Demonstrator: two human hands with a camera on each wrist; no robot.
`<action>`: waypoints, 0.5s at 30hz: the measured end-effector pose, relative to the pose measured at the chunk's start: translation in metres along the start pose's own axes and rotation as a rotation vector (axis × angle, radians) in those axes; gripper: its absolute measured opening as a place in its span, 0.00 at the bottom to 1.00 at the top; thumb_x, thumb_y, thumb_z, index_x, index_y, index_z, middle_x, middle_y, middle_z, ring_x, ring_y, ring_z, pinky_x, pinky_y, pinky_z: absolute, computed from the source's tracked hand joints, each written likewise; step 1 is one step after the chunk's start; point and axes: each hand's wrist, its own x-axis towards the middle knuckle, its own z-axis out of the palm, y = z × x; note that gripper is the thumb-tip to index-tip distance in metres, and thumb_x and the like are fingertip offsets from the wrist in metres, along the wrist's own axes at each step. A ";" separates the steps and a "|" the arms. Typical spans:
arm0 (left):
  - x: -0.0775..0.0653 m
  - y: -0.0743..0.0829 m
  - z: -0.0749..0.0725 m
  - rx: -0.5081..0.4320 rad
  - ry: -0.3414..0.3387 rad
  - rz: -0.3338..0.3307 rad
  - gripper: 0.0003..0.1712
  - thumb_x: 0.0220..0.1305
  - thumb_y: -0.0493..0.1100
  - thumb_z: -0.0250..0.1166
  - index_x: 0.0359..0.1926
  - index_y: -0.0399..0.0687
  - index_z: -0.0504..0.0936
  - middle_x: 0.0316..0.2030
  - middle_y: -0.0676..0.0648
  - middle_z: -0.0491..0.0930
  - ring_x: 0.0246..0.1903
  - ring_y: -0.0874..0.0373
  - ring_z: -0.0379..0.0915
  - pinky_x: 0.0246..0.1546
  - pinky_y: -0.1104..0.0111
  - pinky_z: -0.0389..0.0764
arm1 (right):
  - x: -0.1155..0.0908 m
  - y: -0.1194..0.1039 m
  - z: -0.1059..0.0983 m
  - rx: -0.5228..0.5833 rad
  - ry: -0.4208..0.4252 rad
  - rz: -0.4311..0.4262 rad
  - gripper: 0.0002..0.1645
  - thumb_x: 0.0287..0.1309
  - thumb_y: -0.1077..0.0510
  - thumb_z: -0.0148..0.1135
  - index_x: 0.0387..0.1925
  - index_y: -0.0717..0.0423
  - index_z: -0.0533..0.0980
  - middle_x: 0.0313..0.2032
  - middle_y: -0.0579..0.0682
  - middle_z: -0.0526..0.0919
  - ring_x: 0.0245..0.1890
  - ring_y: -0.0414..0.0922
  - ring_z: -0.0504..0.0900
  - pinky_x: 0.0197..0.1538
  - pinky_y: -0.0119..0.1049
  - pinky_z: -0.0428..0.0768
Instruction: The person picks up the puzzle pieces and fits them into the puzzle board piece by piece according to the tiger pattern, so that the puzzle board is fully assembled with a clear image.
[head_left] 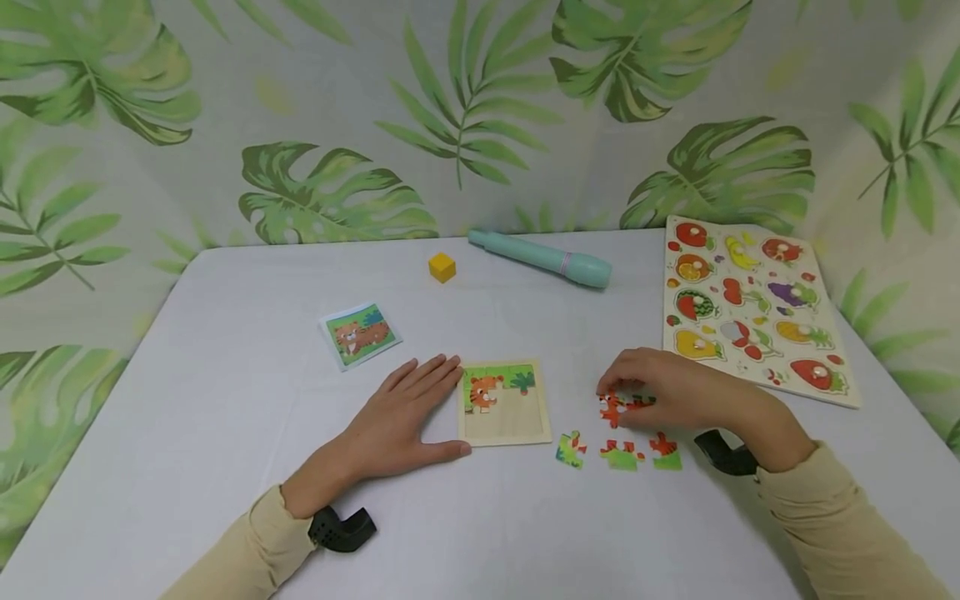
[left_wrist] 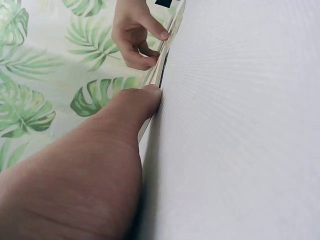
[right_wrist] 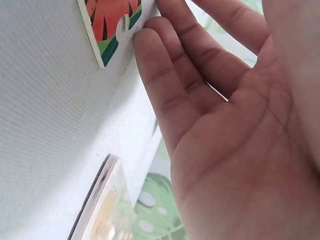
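In the head view, a small wooden puzzle tray has pieces along its top and left, with a tiger's head among them. My left hand lies flat at its left side, fingers straight, fingertips and thumb tip touching the frame. Right of the tray, my right hand bends its fingers and thumb around a red tiger puzzle piece. Another striped piece lies on the cloth by my right fingers in the right wrist view. Below that hand lie a green piece and two red-and-green pieces.
A tiger picture card lies beyond my left hand. A yellow block and a mint-green tapered stick are at the back. The fruit puzzle board stands near my right forearm. Leaf-patterned cloth hangs behind the table.
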 end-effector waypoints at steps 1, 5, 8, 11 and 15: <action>0.000 0.000 0.000 -0.001 0.000 -0.001 0.58 0.63 0.74 0.62 0.81 0.46 0.55 0.81 0.51 0.52 0.81 0.55 0.43 0.81 0.53 0.45 | 0.000 0.000 0.000 -0.005 0.002 0.001 0.16 0.60 0.53 0.75 0.50 0.39 0.83 0.48 0.35 0.81 0.48 0.36 0.78 0.54 0.37 0.83; 0.001 0.000 0.000 -0.008 -0.002 -0.001 0.58 0.63 0.74 0.62 0.81 0.47 0.55 0.81 0.51 0.52 0.81 0.55 0.43 0.81 0.53 0.45 | 0.001 0.001 -0.001 -0.018 0.007 0.000 0.16 0.60 0.54 0.75 0.49 0.38 0.83 0.47 0.34 0.81 0.47 0.36 0.78 0.53 0.37 0.82; 0.001 0.000 0.000 -0.005 -0.002 0.002 0.58 0.63 0.74 0.62 0.81 0.47 0.55 0.81 0.51 0.52 0.81 0.55 0.43 0.81 0.53 0.45 | 0.001 0.000 0.000 -0.013 0.005 -0.002 0.16 0.60 0.54 0.75 0.49 0.37 0.83 0.48 0.34 0.81 0.47 0.36 0.78 0.54 0.37 0.83; 0.000 0.000 0.000 0.000 0.001 0.002 0.58 0.63 0.74 0.62 0.81 0.46 0.55 0.81 0.51 0.52 0.81 0.55 0.43 0.81 0.53 0.46 | 0.001 0.000 0.001 -0.011 0.004 -0.005 0.16 0.60 0.53 0.75 0.49 0.37 0.83 0.48 0.34 0.81 0.47 0.35 0.79 0.54 0.37 0.83; 0.000 0.000 0.000 0.000 0.002 -0.001 0.58 0.63 0.74 0.62 0.81 0.47 0.55 0.81 0.51 0.52 0.81 0.56 0.43 0.81 0.53 0.46 | 0.002 0.000 0.001 -0.024 0.009 -0.008 0.16 0.60 0.53 0.75 0.49 0.36 0.84 0.47 0.33 0.81 0.47 0.35 0.79 0.54 0.37 0.83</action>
